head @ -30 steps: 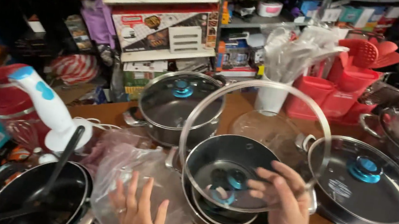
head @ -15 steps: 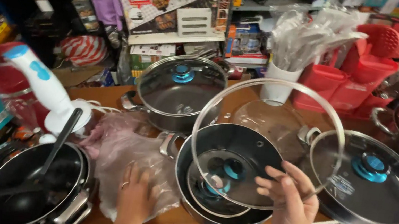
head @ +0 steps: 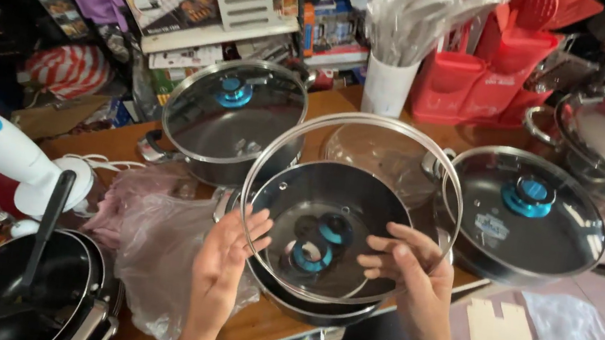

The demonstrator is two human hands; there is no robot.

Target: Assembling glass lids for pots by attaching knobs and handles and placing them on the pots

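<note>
Above the open black non-stick pot (head: pixel 325 236) at the front of the wooden desk (head: pixel 273 324), both hands held a round clear glass lid with a steel rim (head: pixel 351 208), tilted up toward the camera. The left hand (head: pixel 223 257) pressed its fingertips against the lid's lower left edge, and the right hand (head: pixel 414 272) curled its fingers over the lower right edge — each grip was closed on the rim, not on the knob. The lid hung clear of the pot, its far edge raised, with two blue-and-black knobs (head: pixel 310 254) visible through the glass, lying down in the pot.

To do this well, I judged that the lid wanted support from both sides at matching height, fingers on the steel band rather than the glass face, which would smear and slip. Levelling it before lowering would let the rim meet the pot's lip all round at once; coming down tilted risked a chip or a clatter. The loose knobs inside looked low enough not to foul it, though I could not tell for certain.

Room was tight. A lidded black pot with a blue knob (head: pixel 235 117) stood just behind to the left, another lidded pot with a blue knob (head: pixel 525 213) sat just beside on the right, and a crumpled pinkish plastic bag (head: pixel 151 236) lay near the left wrist — so any sideways swing wanted to stay small. A black frying pan (head: pixel 16 295) with a black ladle sat well off at the left.
</note>
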